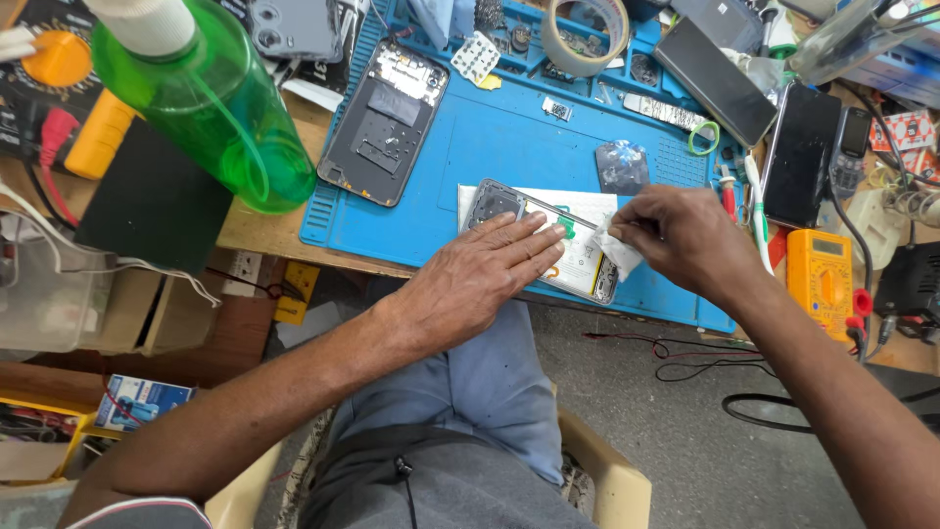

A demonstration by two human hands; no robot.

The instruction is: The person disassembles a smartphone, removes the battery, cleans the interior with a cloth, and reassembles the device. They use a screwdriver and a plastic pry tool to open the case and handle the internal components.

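Note:
An opened phone with its back cover off lies on the front edge of a blue work mat. My left hand lies flat on the phone, fingers spread, pressing it down. My right hand pinches a small white wipe against the phone's right end. A white sheet lies under the phone.
A second opened phone frame lies on the mat's left part. A green spray bottle stands at the left. A tape roll, dark phones, a small dark square piece and an orange multimeter surround the mat.

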